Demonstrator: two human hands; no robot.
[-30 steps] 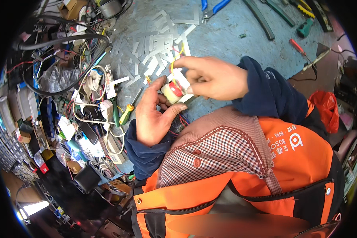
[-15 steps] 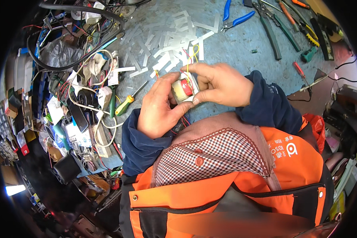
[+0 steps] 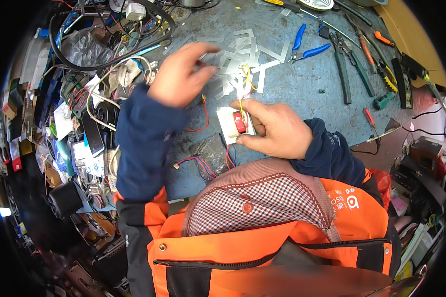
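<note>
My right hand [image 3: 280,126] grips a small transformer [image 3: 240,123] between thumb and fingers on the bench. It shows a pale bobbin, a red-wrapped winding and light metal plates around it. Yellow leads [image 3: 246,74] rise from its far side over loose thin metal strips [image 3: 243,52], some of them E- or L-shaped. Slightly blurred, my left hand [image 3: 183,74] hovers at the left edge of these strips. Its thumb and fingers are apart with nothing visible between them. Red and blue wires [image 3: 200,163] with a small connector lie on the bench nearer my body.
Blue-handled pliers [image 3: 307,49], green-handled cutters [image 3: 349,69] and a red screwdriver [image 3: 369,118] lie to the right. Cables, adapters and a clear plastic bag [image 3: 86,49] crowd the left side. A thick black cable [image 3: 54,44] loops over that clutter.
My left hand has let go of the transformer and moved up and left toward the metal strips. My right hand keeps its hold. The view has shifted slightly.
</note>
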